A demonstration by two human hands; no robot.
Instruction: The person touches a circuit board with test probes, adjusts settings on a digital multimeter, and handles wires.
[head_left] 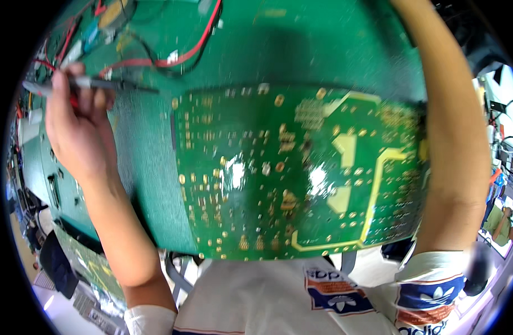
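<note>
My left hand point(83, 120) is closed around a slim grey pointed tool point(117, 84), which looks like tweezers, with its tip pointing right, near the upper left corner of a large green circuit board point(245, 206). Something red shows among my fingers, too small to name. The board lies on the green work surface point(144, 178) in front of me, with gold pads, pale tracks and glare patches. My right forearm point(452, 139) stretches up along the board's right side; the right hand is cut off at the top edge.
Red and black leads point(186, 56) and other small items lie at the upper left. Another board point(91, 265) sits low on the left, by a dark chair point(55, 262). Dark objects point(463, 28) fill the upper right. A person in olive clothing point(499, 223) shows at the far right.
</note>
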